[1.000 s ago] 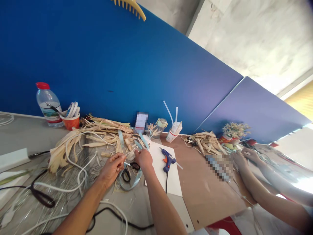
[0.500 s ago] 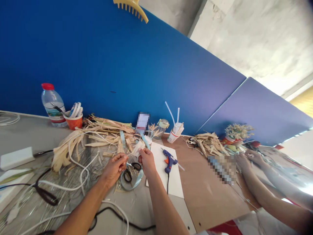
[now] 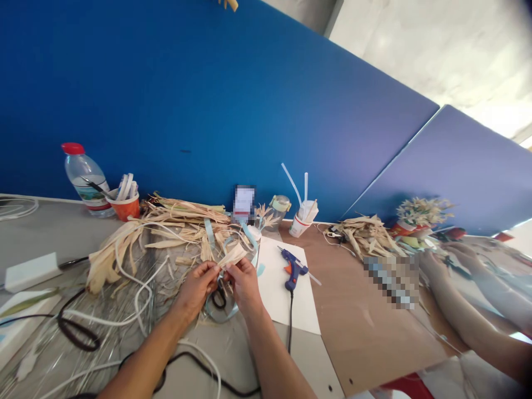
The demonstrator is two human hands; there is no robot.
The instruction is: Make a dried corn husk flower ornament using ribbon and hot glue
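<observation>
Together, left hand [image 3: 197, 285] and right hand [image 3: 246, 284] pinch, apparently, a husk [image 3: 233, 255].

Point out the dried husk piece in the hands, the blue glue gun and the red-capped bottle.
Dried husk piece [image 3: 233, 256]: head view, on its broad pale part.
Blue glue gun [image 3: 295, 268]: head view, on its body.
Red-capped bottle [image 3: 87, 193]: head view, on its label.

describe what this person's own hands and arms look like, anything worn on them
The left hand and right hand are bare, with no gloves. Both forearms are uncovered as far as they show, with no sleeve, watch or bracelet visible. Small rings cannot be ruled out.
</observation>
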